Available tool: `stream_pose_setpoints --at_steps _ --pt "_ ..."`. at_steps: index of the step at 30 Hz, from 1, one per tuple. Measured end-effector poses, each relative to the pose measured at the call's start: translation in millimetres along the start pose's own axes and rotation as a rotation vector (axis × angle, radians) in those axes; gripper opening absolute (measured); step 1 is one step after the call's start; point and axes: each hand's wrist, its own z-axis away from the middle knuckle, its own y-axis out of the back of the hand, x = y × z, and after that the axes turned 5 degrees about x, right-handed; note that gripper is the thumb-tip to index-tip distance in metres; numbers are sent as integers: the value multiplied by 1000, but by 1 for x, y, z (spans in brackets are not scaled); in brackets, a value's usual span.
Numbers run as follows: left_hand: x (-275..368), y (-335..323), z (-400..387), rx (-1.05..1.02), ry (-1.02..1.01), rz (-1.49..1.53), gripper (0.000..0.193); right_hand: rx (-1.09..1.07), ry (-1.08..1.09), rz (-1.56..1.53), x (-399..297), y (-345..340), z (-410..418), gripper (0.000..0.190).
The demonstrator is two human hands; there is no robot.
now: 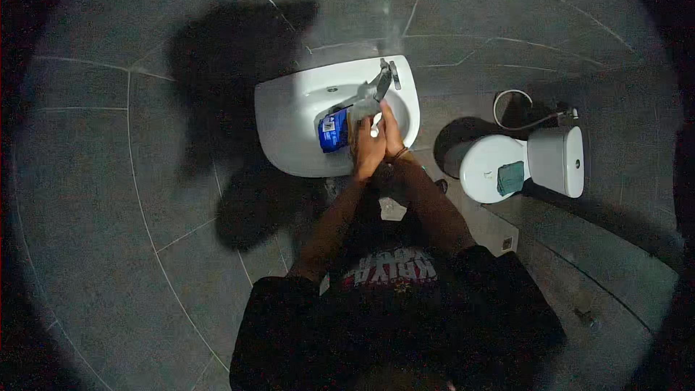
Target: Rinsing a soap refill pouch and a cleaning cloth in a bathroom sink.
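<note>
Both hands meet over the right part of a white ceramic washbasin [282,141]. My left hand [370,144] and my right hand [392,129] lie against each other, fingers pointing towards the tap. Between them shows a small white object [375,126], gripped by the fingers; its kind cannot be made out. Just beyond the fingertips is a blurred greyish, see-through shape [362,111], partly hidden by my left hand. To the left of my left hand, a blue plastic packet [333,131] bearing a printed label rests in the basin. The metal tap [384,82] stands at the back right.
A white toilet [478,165] with its lid down stands to the right, a folded green cloth [510,178] on the lid. Behind it a hose [510,92] loops by the wall. A floor drain [507,243] lies lower right. Grey tiles [179,293] surround everything.
</note>
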Motion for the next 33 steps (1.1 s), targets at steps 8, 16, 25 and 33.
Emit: stream_pose_setpoints --at_steps 8,16,25,33 --pt "-32 26 -27 -853 -345 -209 47 -277 648 2131 1 62 -39 26" --pt "-44 -14 -75 -284 -637 -264 42 255 146 1066 -2 48 -52 43" --pt "-64 -50 -80 -128 -751 -404 29 274 210 912 -37 35 -27 63" --pt "-78 -40 -91 -161 -763 -403 27 286 495 1154 -67 7 -11 65"
